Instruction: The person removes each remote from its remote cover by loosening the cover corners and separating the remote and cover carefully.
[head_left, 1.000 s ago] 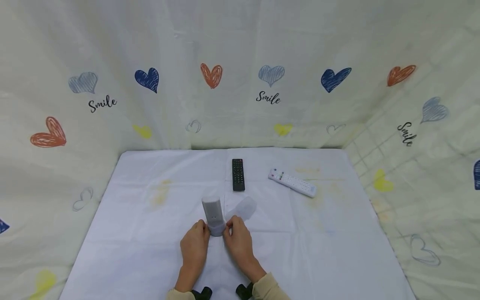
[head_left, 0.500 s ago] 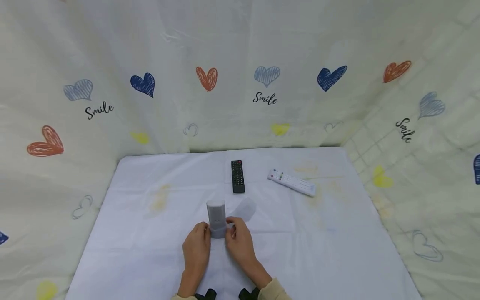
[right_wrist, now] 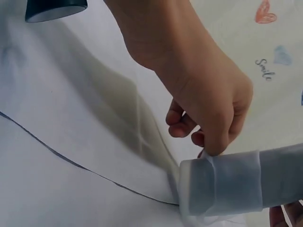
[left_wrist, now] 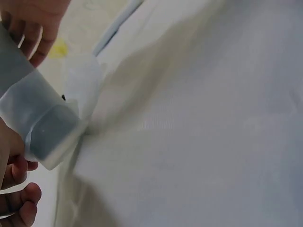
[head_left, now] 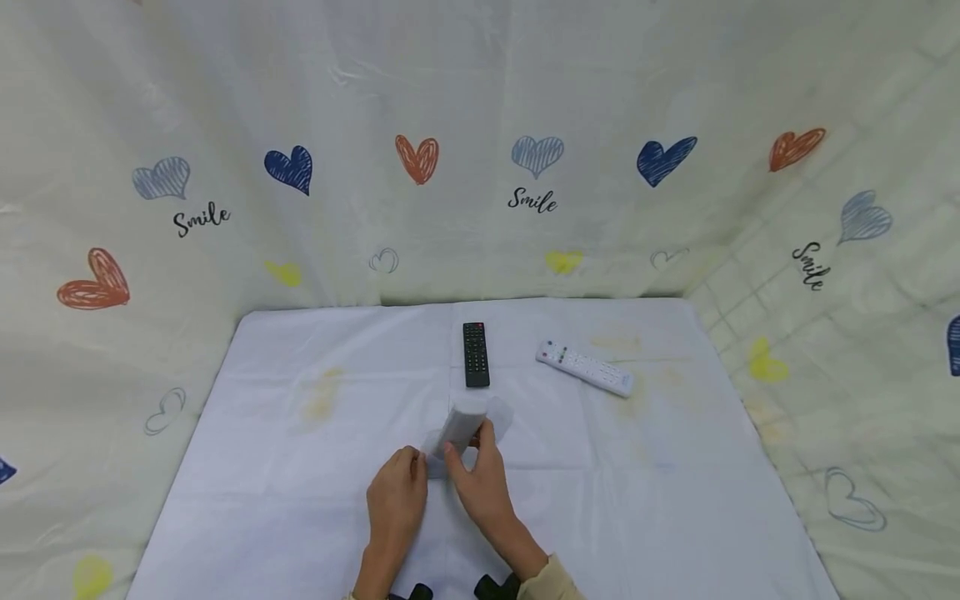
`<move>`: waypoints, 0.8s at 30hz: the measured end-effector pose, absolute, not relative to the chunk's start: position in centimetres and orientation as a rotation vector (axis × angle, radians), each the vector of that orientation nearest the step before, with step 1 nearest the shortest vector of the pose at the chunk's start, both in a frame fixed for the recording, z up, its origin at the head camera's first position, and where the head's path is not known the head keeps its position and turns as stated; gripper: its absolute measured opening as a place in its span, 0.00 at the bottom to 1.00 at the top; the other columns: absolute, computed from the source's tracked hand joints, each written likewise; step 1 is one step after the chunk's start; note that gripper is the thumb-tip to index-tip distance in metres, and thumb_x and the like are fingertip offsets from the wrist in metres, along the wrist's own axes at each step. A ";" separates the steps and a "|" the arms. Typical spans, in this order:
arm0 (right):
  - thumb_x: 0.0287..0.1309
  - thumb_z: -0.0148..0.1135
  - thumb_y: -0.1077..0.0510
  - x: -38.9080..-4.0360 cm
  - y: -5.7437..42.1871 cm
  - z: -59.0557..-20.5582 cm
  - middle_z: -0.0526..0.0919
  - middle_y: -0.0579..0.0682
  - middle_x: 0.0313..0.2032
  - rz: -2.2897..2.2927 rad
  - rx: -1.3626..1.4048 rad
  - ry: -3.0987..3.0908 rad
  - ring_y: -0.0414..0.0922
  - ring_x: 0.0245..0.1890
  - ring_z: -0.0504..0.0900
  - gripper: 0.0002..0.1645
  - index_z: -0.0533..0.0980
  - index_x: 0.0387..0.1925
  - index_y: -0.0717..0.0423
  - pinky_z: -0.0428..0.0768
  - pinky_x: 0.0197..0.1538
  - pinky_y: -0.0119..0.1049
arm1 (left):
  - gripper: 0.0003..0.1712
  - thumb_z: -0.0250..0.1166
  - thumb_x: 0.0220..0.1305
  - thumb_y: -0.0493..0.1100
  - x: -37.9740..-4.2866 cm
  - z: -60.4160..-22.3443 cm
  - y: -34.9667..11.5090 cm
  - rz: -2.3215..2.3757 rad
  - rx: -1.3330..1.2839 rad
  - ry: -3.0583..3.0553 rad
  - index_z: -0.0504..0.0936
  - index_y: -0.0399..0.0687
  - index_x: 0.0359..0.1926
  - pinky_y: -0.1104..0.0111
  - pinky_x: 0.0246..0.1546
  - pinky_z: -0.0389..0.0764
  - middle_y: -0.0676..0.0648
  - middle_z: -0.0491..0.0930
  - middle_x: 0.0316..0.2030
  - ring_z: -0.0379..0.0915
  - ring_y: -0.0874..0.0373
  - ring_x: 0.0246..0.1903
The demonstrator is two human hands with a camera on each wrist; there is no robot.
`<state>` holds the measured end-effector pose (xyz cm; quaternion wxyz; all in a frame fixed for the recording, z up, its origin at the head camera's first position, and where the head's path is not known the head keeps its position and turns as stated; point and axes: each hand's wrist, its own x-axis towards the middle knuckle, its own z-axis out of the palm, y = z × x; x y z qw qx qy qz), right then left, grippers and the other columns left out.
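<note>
In the head view a white remote control (head_left: 460,425), no buttons showing, tilts up to the right at the table's near middle. A translucent soft sleeve (right_wrist: 236,184) wraps its lower end, as the right wrist view shows. My left hand (head_left: 397,492) pinches the sleeve's edge at the left of that end. From the right, my right hand (head_left: 480,483) grips the remote's body between thumb and fingers. In the left wrist view the right hand's fingers (left_wrist: 40,40) are partly hidden behind the remote. A translucent flat piece (head_left: 500,414) lies just behind the remote.
Farther back lie a black remote control (head_left: 476,354) and, to its right, another white remote control (head_left: 584,367). A white cloth (head_left: 637,500) covers the table. A curtain (head_left: 465,225) printed with hearts hangs behind and beside it. Dark wrist-worn devices (head_left: 497,588) show at the bottom.
The remote, upright before, now leans to the right. My right hand has moved from the sleeve's side up onto the remote's body. The left hand has shifted only slightly.
</note>
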<state>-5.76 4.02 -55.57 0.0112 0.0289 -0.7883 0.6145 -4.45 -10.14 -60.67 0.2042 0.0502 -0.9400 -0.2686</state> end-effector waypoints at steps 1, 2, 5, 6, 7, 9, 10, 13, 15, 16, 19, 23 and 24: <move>0.71 0.65 0.49 -5.7 4.0 -55.5 0.80 0.49 0.61 1.947 0.060 -2.438 0.46 0.59 0.79 0.33 0.63 0.71 0.51 0.78 0.62 0.55 | 0.06 0.72 0.65 0.37 -4.3 -60.5 -10.1 -0.766 0.147 -2.628 0.84 0.48 0.30 0.73 0.21 0.72 0.55 0.79 0.21 0.69 0.67 0.19; 0.71 0.65 0.48 -5.7 4.1 -55.5 0.80 0.49 0.61 1.970 0.039 -2.416 0.46 0.59 0.79 0.34 0.63 0.70 0.50 0.78 0.62 0.54 | 0.06 0.71 0.65 0.37 -4.2 -60.4 -10.0 -0.783 0.150 -2.629 0.85 0.48 0.31 0.73 0.22 0.71 0.56 0.79 0.21 0.67 0.68 0.19; 0.70 0.68 0.48 -5.8 4.3 -55.4 0.80 0.49 0.60 2.036 -0.040 -2.337 0.46 0.59 0.79 0.35 0.63 0.70 0.50 0.79 0.62 0.50 | 0.06 0.71 0.64 0.37 -3.8 -60.0 -9.8 -0.817 0.117 -2.599 0.84 0.49 0.30 0.75 0.22 0.69 0.58 0.76 0.20 0.64 0.69 0.20; 0.69 0.68 0.48 -5.9 4.4 -55.5 0.81 0.49 0.59 2.052 -0.063 -2.313 0.47 0.58 0.79 0.36 0.63 0.71 0.51 0.79 0.61 0.48 | 0.06 0.72 0.63 0.36 -3.7 -59.9 -9.7 -0.818 0.093 -2.578 0.84 0.49 0.30 0.75 0.22 0.69 0.58 0.75 0.20 0.64 0.69 0.20; 0.69 0.69 0.49 -6.0 4.5 -55.5 0.81 0.50 0.58 2.067 -0.088 -2.295 0.47 0.58 0.79 0.37 0.62 0.71 0.52 0.80 0.61 0.47 | 0.07 0.73 0.62 0.35 -3.6 -59.8 -9.6 -0.818 0.065 -2.556 0.84 0.49 0.30 0.76 0.21 0.68 0.59 0.74 0.20 0.63 0.69 0.20; 0.69 0.69 0.48 -6.2 4.8 -55.6 0.81 0.51 0.57 2.106 -0.153 -2.263 0.48 0.58 0.80 0.39 0.62 0.73 0.52 0.80 0.61 0.42 | 0.08 0.74 0.60 0.34 -3.3 -59.5 -9.5 -0.815 0.009 -2.510 0.83 0.49 0.29 0.77 0.21 0.67 0.60 0.71 0.19 0.61 0.70 0.20; 0.69 0.69 0.47 -6.3 4.9 -55.6 0.81 0.52 0.57 2.124 -0.183 -2.255 0.48 0.59 0.80 0.40 0.61 0.74 0.52 0.80 0.60 0.40 | 0.09 0.74 0.59 0.34 -3.2 -59.4 -9.5 -0.808 -0.014 -2.490 0.82 0.49 0.29 0.77 0.21 0.66 0.60 0.70 0.19 0.60 0.70 0.20; 0.69 0.68 0.43 -6.6 5.5 -55.9 0.80 0.55 0.62 2.172 -0.267 -2.254 0.48 0.62 0.80 0.44 0.60 0.77 0.54 0.80 0.59 0.35 | 0.10 0.75 0.57 0.33 -2.9 -59.0 -9.5 -0.814 -0.056 -2.445 0.81 0.50 0.28 0.78 0.21 0.67 0.60 0.69 0.19 0.62 0.70 0.21; 0.69 0.67 0.42 -6.7 5.8 -56.0 0.78 0.58 0.65 2.232 -0.307 -2.234 0.48 0.63 0.80 0.47 0.59 0.79 0.55 0.81 0.57 0.33 | 0.10 0.74 0.58 0.33 -2.8 -58.9 -9.5 -0.814 -0.065 -2.434 0.81 0.50 0.28 0.78 0.23 0.69 0.60 0.70 0.20 0.64 0.70 0.22; 0.70 0.67 0.42 -6.7 5.9 -56.0 0.77 0.60 0.66 2.258 -0.314 -2.221 0.48 0.64 0.80 0.48 0.58 0.79 0.56 0.82 0.55 0.31 | 0.10 0.74 0.59 0.34 -2.8 -58.7 -9.5 -0.817 -0.069 -2.429 0.81 0.51 0.28 0.77 0.24 0.70 0.59 0.70 0.20 0.65 0.70 0.22; 0.71 0.65 0.44 -6.6 6.2 -56.1 0.75 0.63 0.68 2.346 -0.330 -2.147 0.51 0.65 0.80 0.47 0.57 0.80 0.59 0.83 0.53 0.29 | 0.09 0.72 0.61 0.35 -2.8 -58.3 -9.5 -0.832 -0.093 -2.419 0.81 0.51 0.29 0.77 0.25 0.71 0.59 0.71 0.20 0.66 0.68 0.22; 0.72 0.64 0.45 -6.6 6.6 -56.0 0.73 0.64 0.71 2.427 -0.323 -2.032 0.55 0.70 0.76 0.45 0.58 0.79 0.59 0.83 0.56 0.29 | 0.07 0.73 0.63 0.37 -3.0 -57.5 -9.4 -0.858 -0.142 -2.408 0.83 0.50 0.31 0.77 0.25 0.69 0.58 0.72 0.22 0.66 0.67 0.24; 0.73 0.64 0.46 -6.7 6.7 -56.0 0.72 0.65 0.71 2.438 -0.310 -2.010 0.56 0.71 0.75 0.44 0.58 0.79 0.59 0.83 0.57 0.30 | 0.06 0.73 0.63 0.38 -3.1 -57.4 -9.4 -0.866 -0.152 -2.408 0.83 0.50 0.33 0.78 0.26 0.69 0.58 0.73 0.22 0.66 0.67 0.24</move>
